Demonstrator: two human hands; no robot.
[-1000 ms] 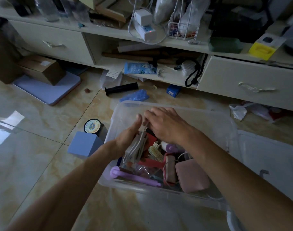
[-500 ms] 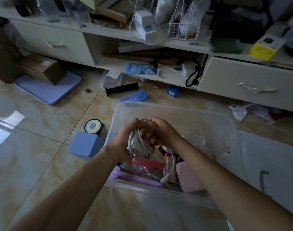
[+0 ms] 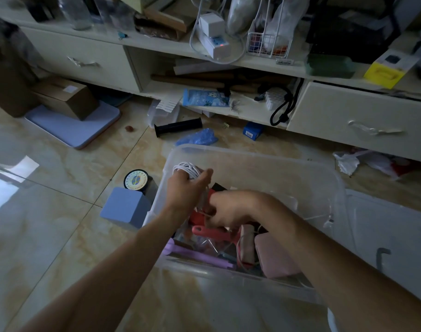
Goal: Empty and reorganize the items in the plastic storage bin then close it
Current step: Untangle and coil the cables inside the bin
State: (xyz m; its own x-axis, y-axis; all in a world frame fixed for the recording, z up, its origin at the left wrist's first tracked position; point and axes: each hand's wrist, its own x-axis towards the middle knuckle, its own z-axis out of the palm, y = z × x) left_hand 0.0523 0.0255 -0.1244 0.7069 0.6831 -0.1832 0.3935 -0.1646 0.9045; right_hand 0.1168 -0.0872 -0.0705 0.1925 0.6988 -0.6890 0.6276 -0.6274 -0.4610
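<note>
Sitting on the tiled floor [image 3: 49, 212] in front of me, the clear plastic storage bin [image 3: 264, 164] is open and cluttered in its near half: a pink case [image 3: 274, 257], a purple handle [image 3: 195, 256] along the near wall, a red tool [image 3: 211, 232]. My left hand [image 3: 186, 188] is raised over the bin's left side, fingers wrapped round a coil of white cable [image 3: 187, 168]. My right hand [image 3: 231, 209] is lower, among the items, fingers curled and pinching a thin white strand; whether it belongs to the coil I cannot tell. The bin's lid [image 3: 391, 240] lies just right of it. Left of the bin stand a blue block [image 3: 125, 207] and a round spool [image 3: 135, 179], touching each other. Beyond is a cluttered white cabinet [image 3: 348, 116].
</note>
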